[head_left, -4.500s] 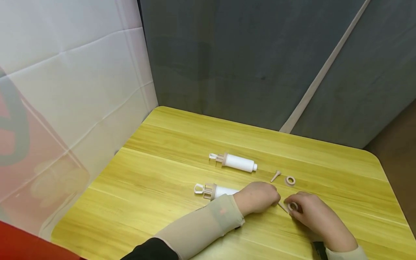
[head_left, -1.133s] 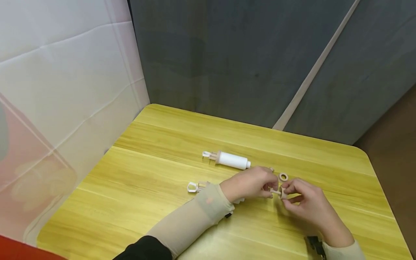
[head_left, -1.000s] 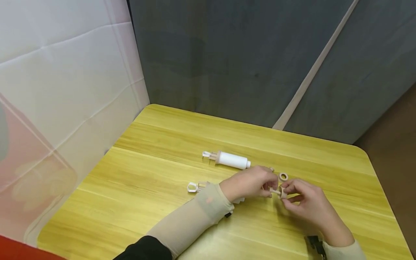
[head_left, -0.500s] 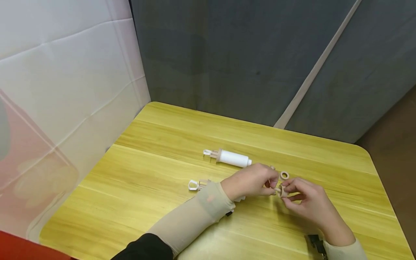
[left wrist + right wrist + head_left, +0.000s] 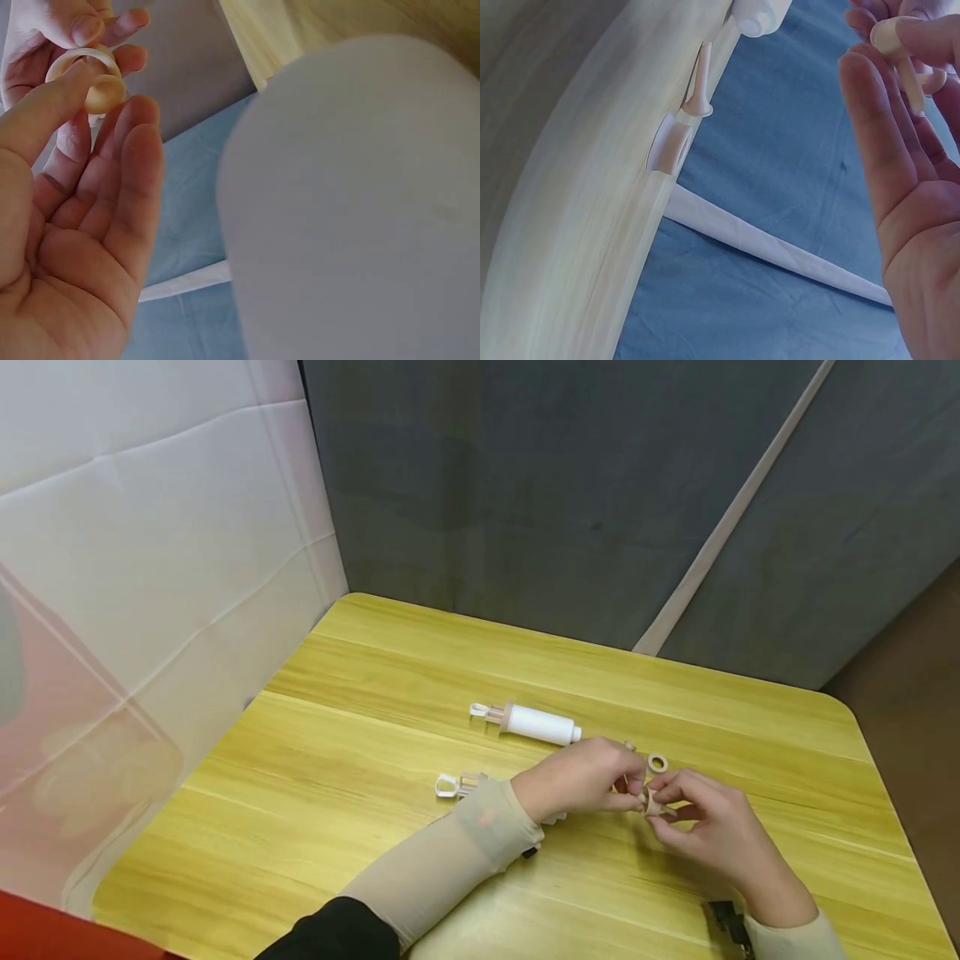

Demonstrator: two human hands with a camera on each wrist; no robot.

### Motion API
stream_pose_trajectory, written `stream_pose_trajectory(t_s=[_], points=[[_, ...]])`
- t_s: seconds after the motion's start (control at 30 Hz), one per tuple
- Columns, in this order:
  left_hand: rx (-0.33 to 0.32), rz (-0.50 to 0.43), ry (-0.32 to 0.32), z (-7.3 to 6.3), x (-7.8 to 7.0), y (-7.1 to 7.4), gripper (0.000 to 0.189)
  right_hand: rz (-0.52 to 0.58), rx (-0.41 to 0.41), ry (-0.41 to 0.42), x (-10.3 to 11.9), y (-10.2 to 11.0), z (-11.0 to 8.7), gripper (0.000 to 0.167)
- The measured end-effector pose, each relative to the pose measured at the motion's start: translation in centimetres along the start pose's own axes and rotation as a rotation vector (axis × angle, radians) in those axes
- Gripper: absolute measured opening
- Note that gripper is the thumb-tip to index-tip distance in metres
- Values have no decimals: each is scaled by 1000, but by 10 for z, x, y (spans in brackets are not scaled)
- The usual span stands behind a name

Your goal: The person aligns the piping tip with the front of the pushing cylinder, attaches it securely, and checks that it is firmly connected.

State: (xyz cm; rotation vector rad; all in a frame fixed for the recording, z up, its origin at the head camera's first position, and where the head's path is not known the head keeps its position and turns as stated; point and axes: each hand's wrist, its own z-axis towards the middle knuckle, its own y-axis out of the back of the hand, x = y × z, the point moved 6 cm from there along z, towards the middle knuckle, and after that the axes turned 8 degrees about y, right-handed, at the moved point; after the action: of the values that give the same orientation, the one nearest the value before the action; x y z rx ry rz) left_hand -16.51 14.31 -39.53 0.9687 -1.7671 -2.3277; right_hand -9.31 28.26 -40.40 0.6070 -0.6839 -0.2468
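Beige sleeve partly hides the nearer white cylinder while the hands pinch peg and ring.

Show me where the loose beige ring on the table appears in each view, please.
Head: loose beige ring right of centre, below mid-height.
Left wrist: not in it.
Right wrist: loose beige ring left of centre, above mid-height, beside the loose beige pin.
Shared landmark: pale strip on the curtain.

Beige sleeves, black upper left sleeve
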Motion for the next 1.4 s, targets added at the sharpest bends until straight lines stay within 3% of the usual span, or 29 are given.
stream_pose_trajectory(t_s=[0.13, 0.27, 0.37, 0.43, 0.53, 0.7, 1.1, 1.3, 1.4], points=[[-16, -12, -8, 1, -1, 2, 16, 0, -39, 65, 1, 2, 0, 9], [-26, -23, -11, 2, -1, 3, 15, 2, -81, 130, 1, 4, 1, 23], [-20, -26, -7, 2, 0, 3, 14, 5, -84, 131, 0, 3, 1, 16], [-18, -21, -7, 1, 0, 2, 14, 3, -79, 123, -1, 2, 0, 10], [-19, -7, -6, 0, 0, 2, 14, 0, -70, 104, -1, 2, -1, 22], [-15, 1, -9, 0, 0, 2, 12, 3, -59, 98, 0, 2, 0, 15], [4, 29, -44, -1, -3, 1, 9, -67, -9, 14, 1, 3, 2, 22], [-7, 3, -91, -3, -4, 2, 11, -70, -36, 49, 2, 4, 1, 20], [-14, -34, -132, -4, -4, 4, 13, -73, -73, 85, 2, 6, 0, 9]])
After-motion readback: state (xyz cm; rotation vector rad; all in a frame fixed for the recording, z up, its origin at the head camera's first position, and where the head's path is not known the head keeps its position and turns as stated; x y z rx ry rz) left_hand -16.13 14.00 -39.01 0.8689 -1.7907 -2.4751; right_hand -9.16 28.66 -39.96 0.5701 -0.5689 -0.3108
